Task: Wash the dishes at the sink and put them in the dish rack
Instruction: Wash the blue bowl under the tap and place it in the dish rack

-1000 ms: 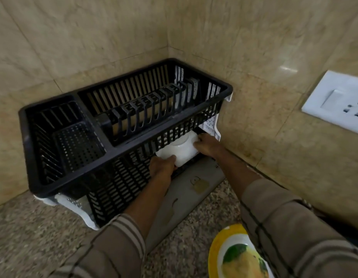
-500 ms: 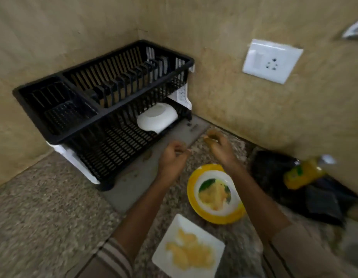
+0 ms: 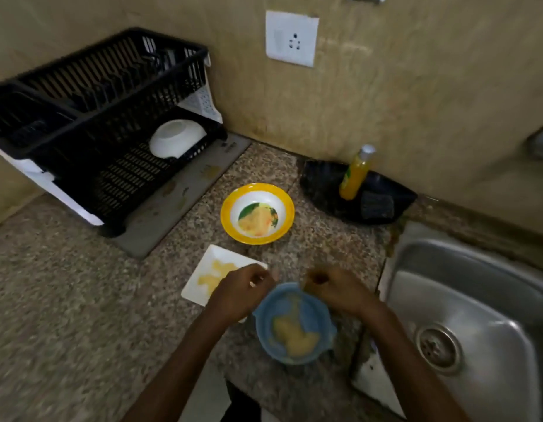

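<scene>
hands withdrawn from rack to blue bowl

both hands have moved back from the rack side of the counter and now sit over a round blue plastic bowl [image 3: 294,327] smeared with yellow residue, near the counter's front edge. left hand [image 3: 244,292]: fingers curled at the bowl's left rim, partly over a square white plate [image 3: 203,278] with yellow smears; blurred, cannot tell whether it grips anything. right hand [image 3: 337,289]: fingers bunched at the bowl's far rim; grip likewise unclear. round yellow-rimmed white bowl [image 3: 257,213] with a green motif and orange-yellow residue: on the speckled granite counter [image 3: 66,300], beyond the blue bowl. black slatted plastic dish rack [image 3: 106,95], two tiers: in the wall corner at left, on a grey drip tray [image 3: 173,214]. white bowl [image 3: 176,138]: upside down on the rack's lower tier, right end. stainless steel sink [image 3: 477,315]: at right, drain visible. black tray [image 3: 358,190]: behind the sink's corner, holding a yellow liquid bottle [image 3: 355,173] and a dark scrub pad [image 3: 377,205]. white wall socket [image 3: 291,38]: above.
</scene>
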